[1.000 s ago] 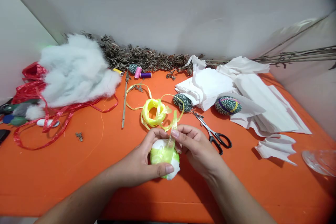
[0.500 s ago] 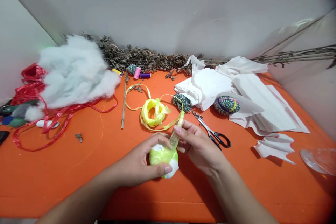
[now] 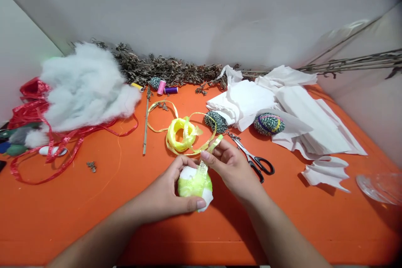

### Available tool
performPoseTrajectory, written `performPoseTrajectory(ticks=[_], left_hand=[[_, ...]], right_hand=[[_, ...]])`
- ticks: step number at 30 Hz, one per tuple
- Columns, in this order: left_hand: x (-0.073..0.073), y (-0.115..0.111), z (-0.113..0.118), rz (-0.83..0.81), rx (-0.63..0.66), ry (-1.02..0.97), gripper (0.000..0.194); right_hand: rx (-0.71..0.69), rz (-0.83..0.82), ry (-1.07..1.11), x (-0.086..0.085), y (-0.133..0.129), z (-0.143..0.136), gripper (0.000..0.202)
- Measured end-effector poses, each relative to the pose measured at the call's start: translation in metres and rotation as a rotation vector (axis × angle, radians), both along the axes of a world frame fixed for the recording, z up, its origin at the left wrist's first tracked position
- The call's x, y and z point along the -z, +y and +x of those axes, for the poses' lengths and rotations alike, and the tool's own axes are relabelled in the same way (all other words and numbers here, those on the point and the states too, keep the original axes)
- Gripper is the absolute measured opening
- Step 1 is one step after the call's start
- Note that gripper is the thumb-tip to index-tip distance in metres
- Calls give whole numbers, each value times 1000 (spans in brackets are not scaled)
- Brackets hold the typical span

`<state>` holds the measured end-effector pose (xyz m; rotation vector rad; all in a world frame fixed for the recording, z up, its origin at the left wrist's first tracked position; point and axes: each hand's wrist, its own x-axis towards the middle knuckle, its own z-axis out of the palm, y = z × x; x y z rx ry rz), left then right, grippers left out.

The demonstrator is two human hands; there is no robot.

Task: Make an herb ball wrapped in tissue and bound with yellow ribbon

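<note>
A white ball (image 3: 188, 173) partly wrapped in yellow-green ribbon sits in my left hand (image 3: 169, 190), whose thumb lies along its near side and fingers curl around the back. My right hand (image 3: 229, 165) pinches the yellow ribbon (image 3: 202, 170) between thumb and fingers, just above and right of the ball. From that hand the ribbon loops back to a yellow ribbon coil (image 3: 176, 136) lying on the orange table. Black-handled scissors (image 3: 251, 157) rest right of my right hand.
White stuffing (image 3: 84, 88) and red ribbon (image 3: 78, 132) lie at the left. Dried plants (image 3: 166, 69) line the wall. White paper sheets (image 3: 314, 121), green-and-white yarn (image 3: 216, 121), a multicoloured yarn ball (image 3: 269, 124) and a clear plastic piece (image 3: 380, 188) are rightward. Thread spools (image 3: 171, 90) stand behind the coil.
My right hand has shifted slightly left and down, with the ribbon drawn closer over the ball. The left hand keeps its hold, and the whole view has shifted slightly.
</note>
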<state>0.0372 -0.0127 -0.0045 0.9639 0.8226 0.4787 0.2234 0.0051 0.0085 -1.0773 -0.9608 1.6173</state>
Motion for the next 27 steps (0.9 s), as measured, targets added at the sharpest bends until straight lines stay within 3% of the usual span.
performPoseTrajectory(ticks=[5,10,18,23,27], left_hand=[[-1,2,2,-27,-84,-86,60],[-4,2,1,23,-99,-112,74],[-6,1,-1,41,-105,-94,86],[0,0,1,10,-192,-80,91],[2,0,2,-13,-197,-137,82]], right_hand=[[55,35,-22,1,1,1,26],[8,-111,63,1,1,4,32],[-26,-65,-2,3,2,1,31],[113,42,-57,3,-1,-1,26],[211,186,-199,3,-7,-4,17]])
